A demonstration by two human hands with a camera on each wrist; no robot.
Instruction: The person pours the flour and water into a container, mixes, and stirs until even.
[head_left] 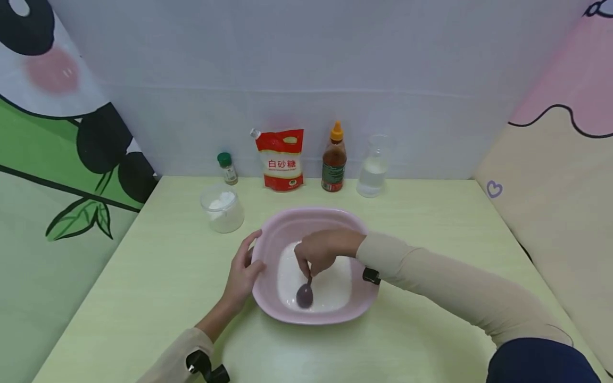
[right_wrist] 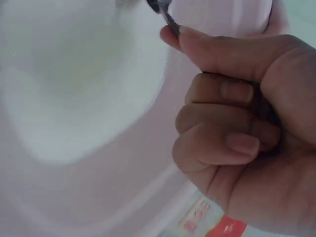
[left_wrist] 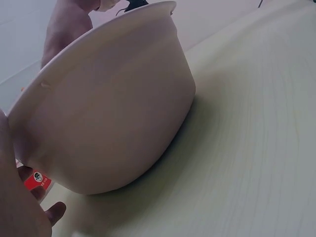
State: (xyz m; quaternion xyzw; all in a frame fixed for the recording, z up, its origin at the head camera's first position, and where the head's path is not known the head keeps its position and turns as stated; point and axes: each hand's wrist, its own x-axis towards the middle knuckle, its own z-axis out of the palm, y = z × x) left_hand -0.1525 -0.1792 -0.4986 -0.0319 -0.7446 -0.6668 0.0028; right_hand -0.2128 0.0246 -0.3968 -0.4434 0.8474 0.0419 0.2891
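A pink plastic basin (head_left: 316, 318) stands on the table with white liquid (head_left: 335, 290) in its bottom. My left hand (head_left: 244, 275) grips the basin's left rim, thumb at the top and fingers against the outer wall, as the left wrist view of the basin wall (left_wrist: 113, 108) also shows. Over the basin, my right hand (head_left: 320, 250) pinches a spoon (head_left: 305, 296) by its handle, the bowl pointing down at the liquid. In the right wrist view, thumb and index finger hold the handle (right_wrist: 171, 22) while the other fingers curl into the palm.
Behind the basin stand a small green-capped jar (head_left: 228, 169), a red sugar pouch (head_left: 283, 160), an orange-capped sauce bottle (head_left: 333, 162) and a glass flask of clear liquid (head_left: 373, 173). A clear tub (head_left: 223, 215) with white contents sits left of the basin.
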